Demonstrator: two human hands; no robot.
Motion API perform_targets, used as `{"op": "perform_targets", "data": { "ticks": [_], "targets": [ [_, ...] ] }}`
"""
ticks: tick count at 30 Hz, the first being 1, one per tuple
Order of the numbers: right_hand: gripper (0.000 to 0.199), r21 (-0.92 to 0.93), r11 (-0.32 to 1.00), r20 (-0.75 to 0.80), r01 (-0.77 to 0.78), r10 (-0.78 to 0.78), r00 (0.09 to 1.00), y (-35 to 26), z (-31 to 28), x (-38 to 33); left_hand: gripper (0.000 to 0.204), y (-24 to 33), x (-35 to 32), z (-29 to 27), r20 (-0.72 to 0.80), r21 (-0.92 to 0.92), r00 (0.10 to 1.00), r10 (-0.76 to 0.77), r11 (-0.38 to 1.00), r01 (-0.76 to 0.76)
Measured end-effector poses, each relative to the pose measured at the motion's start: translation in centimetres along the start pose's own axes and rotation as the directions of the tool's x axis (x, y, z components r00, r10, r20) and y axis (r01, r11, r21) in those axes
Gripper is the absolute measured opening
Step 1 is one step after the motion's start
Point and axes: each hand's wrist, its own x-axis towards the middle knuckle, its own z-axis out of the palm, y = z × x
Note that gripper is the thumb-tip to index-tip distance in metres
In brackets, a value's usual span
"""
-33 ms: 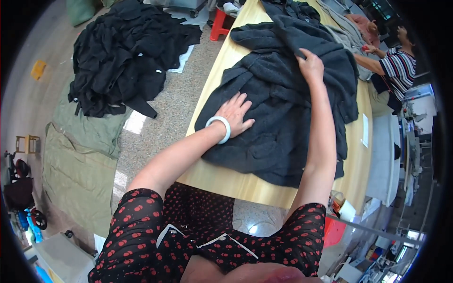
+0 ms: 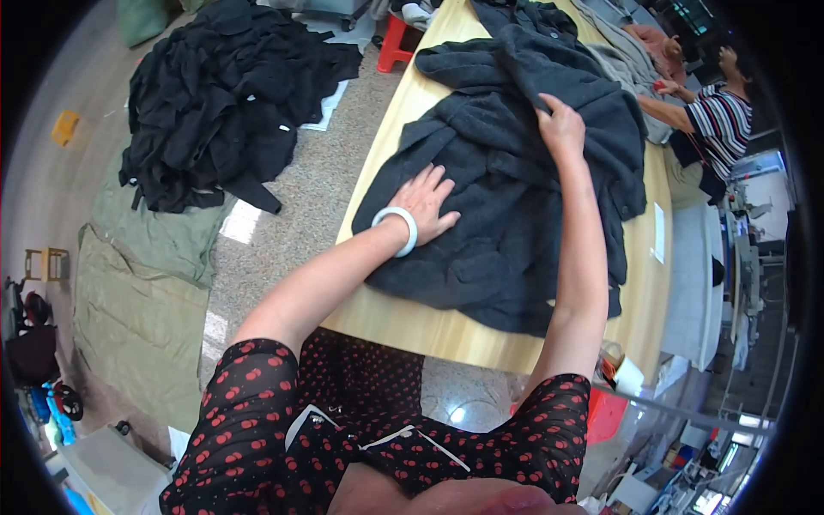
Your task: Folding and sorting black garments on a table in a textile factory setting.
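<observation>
A dark charcoal jacket (image 2: 481,257) lies spread and rumpled over the near part of a pale wooden table (image 2: 403,322). Its pocket shows near the front edge, and a few buttons can be made out. My left hand (image 2: 421,206), with a pale bangle at the wrist, rests flat on the jacket's left side, fingers spread. Farther up and to the right, my right hand (image 2: 562,129) has its fingers closed at a raised fold of the same jacket. The cloth under the right palm is hidden.
Black garments (image 2: 223,103) are heaped on the floor at left, by olive cloth (image 2: 142,318). A red stool (image 2: 395,43) stands beyond the table's left edge. At right a person in a striped shirt (image 2: 723,129) works by grey cloth (image 2: 631,69). A red container (image 2: 606,416) sits below the table's near right corner.
</observation>
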Motion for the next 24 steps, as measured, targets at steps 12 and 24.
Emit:
{"op": "perform_targets", "data": {
  "ticks": [12, 24],
  "targets": [
    [0.019, 0.456, 0.878, 0.037, 0.144, -0.181, 0.983, -13.4, -9.4, -15.4, 0.057, 0.7, 1.8, -1.9, -0.32, -0.328, 0.947, -0.024, 0.941, -0.087],
    [0.026, 0.758, 0.491, -0.005, 0.43, -0.655, 0.756, -22.3, -19.9, -23.7, 0.054, 8.9, 2.9, -8.7, -0.183, -0.052, 0.737, 0.651, 0.742, -0.668]
  ]
}}
